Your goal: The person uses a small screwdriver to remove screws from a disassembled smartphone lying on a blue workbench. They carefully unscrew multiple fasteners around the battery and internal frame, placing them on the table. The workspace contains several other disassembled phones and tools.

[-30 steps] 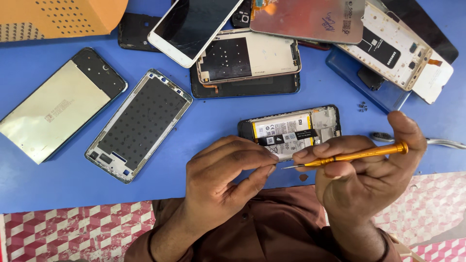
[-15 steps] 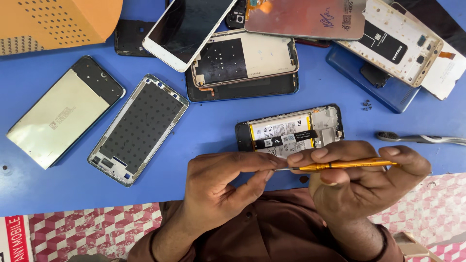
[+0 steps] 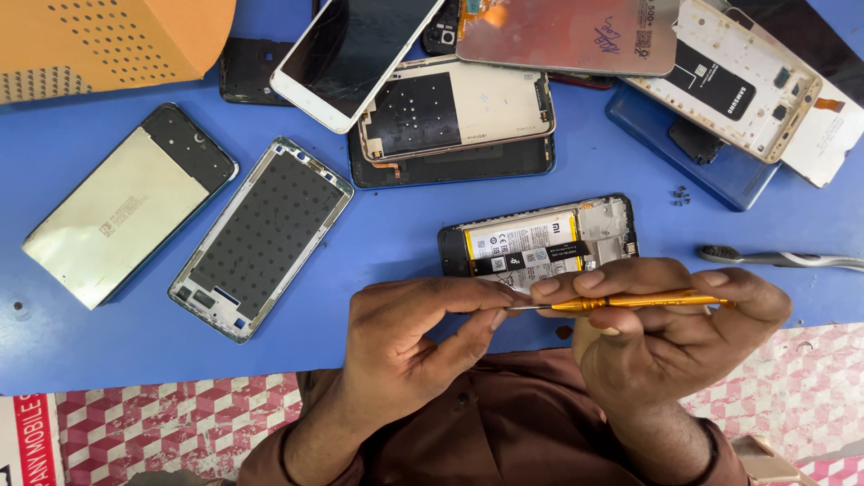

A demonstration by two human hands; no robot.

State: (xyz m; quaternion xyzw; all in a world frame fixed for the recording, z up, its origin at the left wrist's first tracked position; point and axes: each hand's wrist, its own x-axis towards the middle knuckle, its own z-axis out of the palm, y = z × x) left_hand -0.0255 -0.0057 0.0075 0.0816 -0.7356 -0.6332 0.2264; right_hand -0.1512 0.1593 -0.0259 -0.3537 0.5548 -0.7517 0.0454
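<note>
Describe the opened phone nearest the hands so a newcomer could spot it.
On the blue table, look just above the hands, at the near edge. The opened phone lies flat, back off. Unlike the other phone parts around it, it shows a white-labelled battery crossed by a black strip.

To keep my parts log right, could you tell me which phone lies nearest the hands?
The opened phone with its battery exposed, directly above both hands; the others lie farther away.

Glossy orange metal on the screwdriver (image 3: 630, 302) in the hands. Just beyond, an opened phone (image 3: 540, 241): matt black plastic, paper-labelled battery. Smooth matt blue tabletop (image 3: 396, 225) underneath. Far left, perforated dark frame (image 3: 261, 238) rimmed in shiny metal. Beyond, glossy cracked glass screen (image 3: 355, 54).
</note>
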